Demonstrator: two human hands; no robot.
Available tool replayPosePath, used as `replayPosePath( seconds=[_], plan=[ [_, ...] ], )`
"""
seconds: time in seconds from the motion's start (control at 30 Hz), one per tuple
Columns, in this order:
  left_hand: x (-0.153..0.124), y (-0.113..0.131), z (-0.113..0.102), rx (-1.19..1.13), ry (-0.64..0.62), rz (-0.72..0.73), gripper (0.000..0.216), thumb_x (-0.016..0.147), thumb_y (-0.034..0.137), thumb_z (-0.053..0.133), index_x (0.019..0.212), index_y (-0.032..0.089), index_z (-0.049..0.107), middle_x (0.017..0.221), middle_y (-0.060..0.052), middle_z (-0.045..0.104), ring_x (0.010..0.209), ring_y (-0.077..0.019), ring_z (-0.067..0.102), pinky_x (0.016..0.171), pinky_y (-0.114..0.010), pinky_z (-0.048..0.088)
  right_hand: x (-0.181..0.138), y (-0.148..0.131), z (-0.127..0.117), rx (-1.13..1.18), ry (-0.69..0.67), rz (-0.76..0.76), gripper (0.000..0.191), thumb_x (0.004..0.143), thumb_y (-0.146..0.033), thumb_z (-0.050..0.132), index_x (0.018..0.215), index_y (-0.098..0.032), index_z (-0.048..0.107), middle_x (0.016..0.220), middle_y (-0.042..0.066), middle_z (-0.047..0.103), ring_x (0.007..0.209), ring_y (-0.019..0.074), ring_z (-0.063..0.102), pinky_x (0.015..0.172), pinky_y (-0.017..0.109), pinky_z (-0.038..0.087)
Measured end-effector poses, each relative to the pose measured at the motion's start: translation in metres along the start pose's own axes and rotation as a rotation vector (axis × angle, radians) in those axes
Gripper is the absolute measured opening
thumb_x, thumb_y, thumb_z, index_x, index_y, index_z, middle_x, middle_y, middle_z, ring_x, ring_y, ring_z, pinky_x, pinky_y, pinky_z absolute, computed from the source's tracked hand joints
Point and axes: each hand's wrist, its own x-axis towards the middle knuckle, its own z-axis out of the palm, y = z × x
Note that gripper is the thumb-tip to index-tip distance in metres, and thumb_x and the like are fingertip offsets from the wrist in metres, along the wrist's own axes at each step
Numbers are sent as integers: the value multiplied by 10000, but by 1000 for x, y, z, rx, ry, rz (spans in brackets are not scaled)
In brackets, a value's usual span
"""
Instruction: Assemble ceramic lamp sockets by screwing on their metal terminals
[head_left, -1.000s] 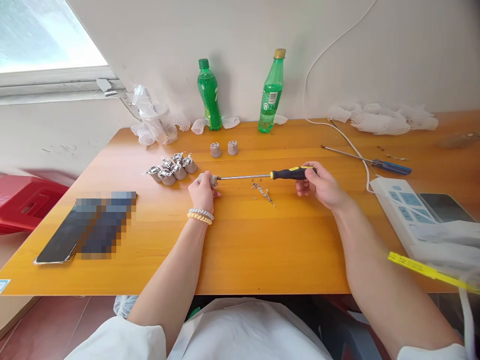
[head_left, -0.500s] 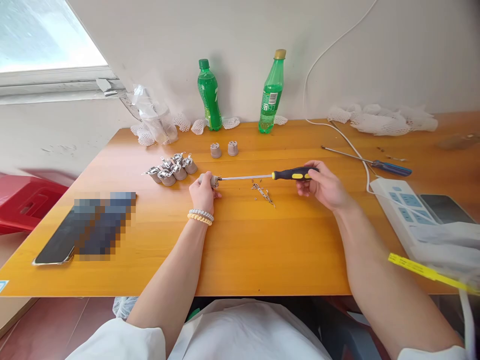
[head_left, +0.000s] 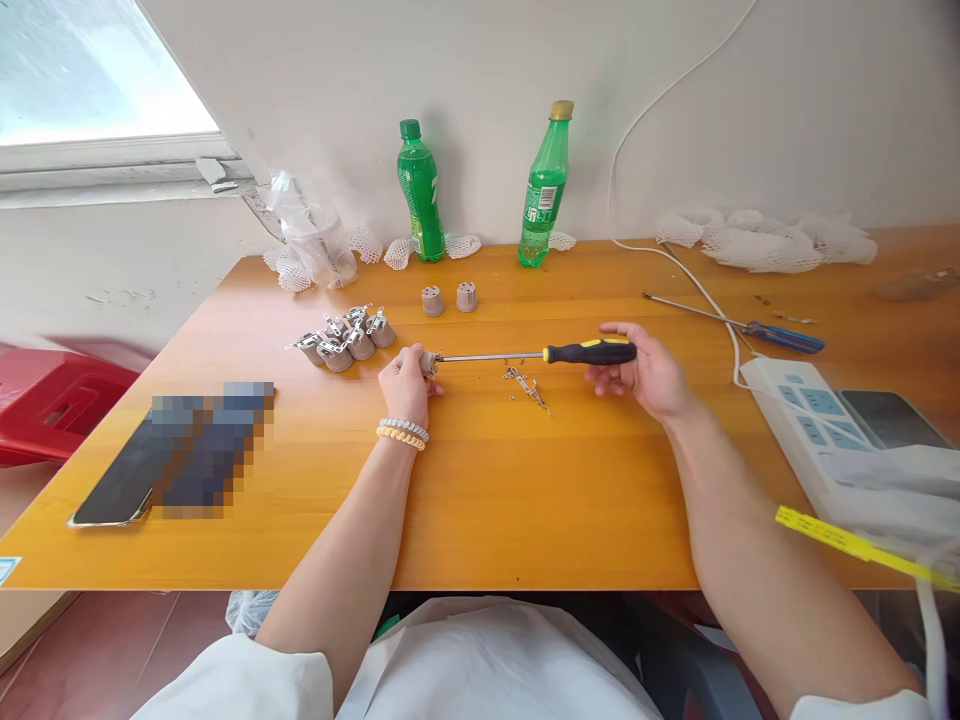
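My left hand [head_left: 406,381] is closed round a small grey lamp socket [head_left: 421,361] lying on the wooden table [head_left: 487,480]. My right hand [head_left: 645,373] grips the black and yellow handle of a long screwdriver [head_left: 559,353]. Its shaft runs level to the left and its tip meets the socket. Loose small screws and metal tabs [head_left: 527,386] lie on the table just below the shaft. A cluster of several grey sockets with metal clips [head_left: 343,338] sits left of my left hand. Two bare grey sockets [head_left: 448,298] stand farther back.
Two green bottles [head_left: 418,192] [head_left: 544,187] stand at the wall. A blue-handled screwdriver [head_left: 754,326], a white power strip [head_left: 806,420] and a phone [head_left: 889,417] lie at the right. Another phone [head_left: 112,490] lies at the left. White foam netting [head_left: 757,238] and a plastic bag [head_left: 311,240] sit at the back.
My right hand's fingers have shifted on the screwdriver handle, which has turned and slid slightly right. My left hand and the socket stayed put.
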Motion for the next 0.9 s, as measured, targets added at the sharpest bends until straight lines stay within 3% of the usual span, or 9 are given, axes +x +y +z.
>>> replayPosePath(
  seconds=[0.13, 0.23, 0.37, 0.43, 0.5, 0.63, 0.73, 0.83, 0.9],
  plan=[
    [0, -1, 0, 7, -2, 39, 237, 673, 349, 604, 580, 164, 489, 561, 9, 484, 500, -118, 507, 331, -208, 391, -1, -2, 5, 40, 11, -40, 389, 762, -482, 626, 990, -275, 388, 674, 9, 694, 520, 185, 624, 412, 239, 333],
    [0, -2, 0, 3, -4, 47, 241, 680, 346, 596, 569, 167, 479, 548, 16, 472, 466, -103, 470, 325, -208, 381, -1, 2, 4, -118, 86, -15, 345, 802, -564, 568, 869, -250, 441, 493, -24, 590, 366, 142, 514, 362, 235, 303],
    [0, -1, 0, -1, -7, 37, 231, 673, 343, 602, 577, 167, 487, 543, 19, 472, 460, -103, 465, 324, -212, 382, 0, 5, -1, -334, 207, -27, 490, 807, -679, 457, 631, -222, 439, 351, -41, 381, 299, 99, 359, 329, 246, 248],
    [0, -1, 0, -8, 4, 20, 224, 670, 344, 605, 591, 165, 497, 557, 14, 494, 457, -102, 467, 330, -216, 388, -1, 3, -2, -317, 163, -14, 533, 823, -699, 383, 616, -214, 464, 372, -9, 419, 335, 112, 394, 344, 257, 265],
    [1, 0, 0, -17, 22, -5, 222, 670, 350, 604, 608, 161, 506, 568, 10, 517, 428, -89, 437, 334, -225, 395, -3, -1, -1, -170, 44, 5, 491, 839, -663, 363, 737, -209, 517, 495, 35, 560, 416, 144, 493, 379, 268, 324],
    [2, 0, 0, -26, 26, -18, 219, 661, 353, 610, 622, 162, 510, 562, 12, 523, 421, -87, 428, 337, -227, 395, -6, -7, 3, 52, -40, -15, 329, 779, -474, 590, 978, -269, 427, 704, 7, 664, 569, 173, 603, 454, 258, 397],
    [1, 1, 0, -28, 24, -7, 215, 658, 345, 612, 618, 163, 505, 566, 11, 522, 450, -99, 467, 339, -221, 394, -4, -3, 2, -115, 53, -37, 316, 814, -534, 564, 932, -260, 461, 538, -29, 582, 431, 138, 507, 406, 246, 347],
    [0, 1, 0, -44, 20, -12, 209, 660, 337, 609, 616, 161, 507, 565, 8, 523, 455, -107, 484, 337, -221, 391, -1, 3, -1, -362, 202, -50, 465, 834, -660, 426, 719, -219, 518, 382, -24, 424, 352, 120, 396, 378, 268, 284],
    [1, 1, 0, -57, 17, -20, 207, 661, 336, 609, 621, 159, 510, 569, 6, 528, 447, -105, 486, 335, -221, 385, -1, 3, -2, -408, 212, -17, 548, 840, -694, 348, 634, -213, 512, 373, 8, 426, 353, 127, 398, 385, 291, 281]
  ],
)
